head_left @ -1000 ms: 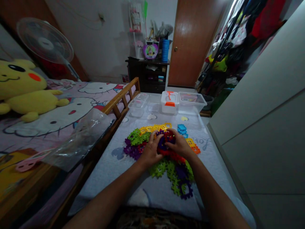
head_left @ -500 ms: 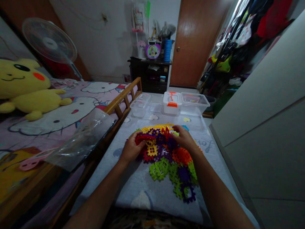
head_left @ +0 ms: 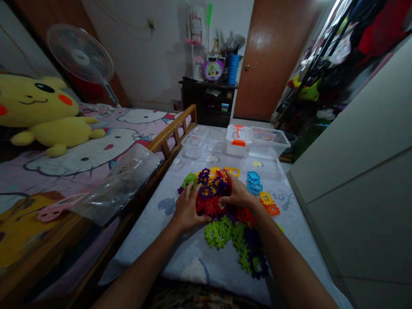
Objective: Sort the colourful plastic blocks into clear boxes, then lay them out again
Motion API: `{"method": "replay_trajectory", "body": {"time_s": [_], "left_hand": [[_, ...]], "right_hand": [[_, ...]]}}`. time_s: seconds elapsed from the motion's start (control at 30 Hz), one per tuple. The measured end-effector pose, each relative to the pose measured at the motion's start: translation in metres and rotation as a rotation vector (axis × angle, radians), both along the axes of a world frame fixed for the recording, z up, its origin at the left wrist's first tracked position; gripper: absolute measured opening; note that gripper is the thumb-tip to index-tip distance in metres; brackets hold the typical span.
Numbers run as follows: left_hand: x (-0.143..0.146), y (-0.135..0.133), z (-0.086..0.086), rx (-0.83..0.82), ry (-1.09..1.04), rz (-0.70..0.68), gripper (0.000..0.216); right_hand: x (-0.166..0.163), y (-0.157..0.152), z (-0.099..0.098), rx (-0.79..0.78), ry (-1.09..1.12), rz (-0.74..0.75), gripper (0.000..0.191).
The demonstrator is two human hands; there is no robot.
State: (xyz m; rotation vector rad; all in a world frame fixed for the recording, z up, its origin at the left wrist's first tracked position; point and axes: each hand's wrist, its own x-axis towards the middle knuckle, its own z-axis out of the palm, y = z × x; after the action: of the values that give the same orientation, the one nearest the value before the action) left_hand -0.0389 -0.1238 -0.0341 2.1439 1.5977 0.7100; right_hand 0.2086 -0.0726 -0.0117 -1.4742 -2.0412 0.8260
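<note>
Left hand (head_left: 188,211), right hand (head_left: 240,193) — closer together now — around red pieces (head_left: 210,206).

Behind the bare left hand (head_left: 188,209) and right hand (head_left: 240,194) come bare forearms (head_left: 148,259) and, between them, a dark, brown-mottled garment (head_left: 206,297).

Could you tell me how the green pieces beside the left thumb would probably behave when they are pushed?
The green pieces look thin and have window-like openings, so they are probably light. Lying low and overlapping, they would likely slide rather than roll. Their toothed edges might catch on one another.
</note>
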Motion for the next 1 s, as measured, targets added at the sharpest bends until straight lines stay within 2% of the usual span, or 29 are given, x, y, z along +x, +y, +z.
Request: {"method": "replay_trajectory", "body": {"time_s": [0.2,0.4,0.57,0.67,0.73,0.87,1.0], "left_hand": [[0.027,0.005,0.003,0.053,-0.145,-0.13,0.108],[0.052,0.002,0.011,0.073,-0.272,-0.121,0.099],[0.066,0.005,0.028,0.059,-0.293,-0.076,0.085],[0.062,0.014,0.037,0.004,-0.265,-0.026,0.071],[0.052,0.022,0.04,-0.016,-0.23,0.004,0.06],[0.024,0.043,0.037,-0.012,-0.131,-0.054,0.054],[0.008,0.075,0.042,0.028,-0.017,-0.127,0.049]], "right_hand": [[-0.003,-0.001,-0.005,-0.047,0.207,-0.001,0.095],[0.004,-0.006,-0.001,-0.107,0.483,-0.087,0.07],[0.013,-0.007,0.01,-0.112,0.542,-0.189,0.051],[0.023,-0.003,0.017,-0.105,0.448,-0.301,0.041],[0.031,0.0,0.022,-0.088,0.281,-0.339,0.034],[0.049,0.008,0.033,0.003,-0.094,-0.305,0.029],[0.07,0.02,0.042,0.006,-0.217,-0.252,0.039]]}}
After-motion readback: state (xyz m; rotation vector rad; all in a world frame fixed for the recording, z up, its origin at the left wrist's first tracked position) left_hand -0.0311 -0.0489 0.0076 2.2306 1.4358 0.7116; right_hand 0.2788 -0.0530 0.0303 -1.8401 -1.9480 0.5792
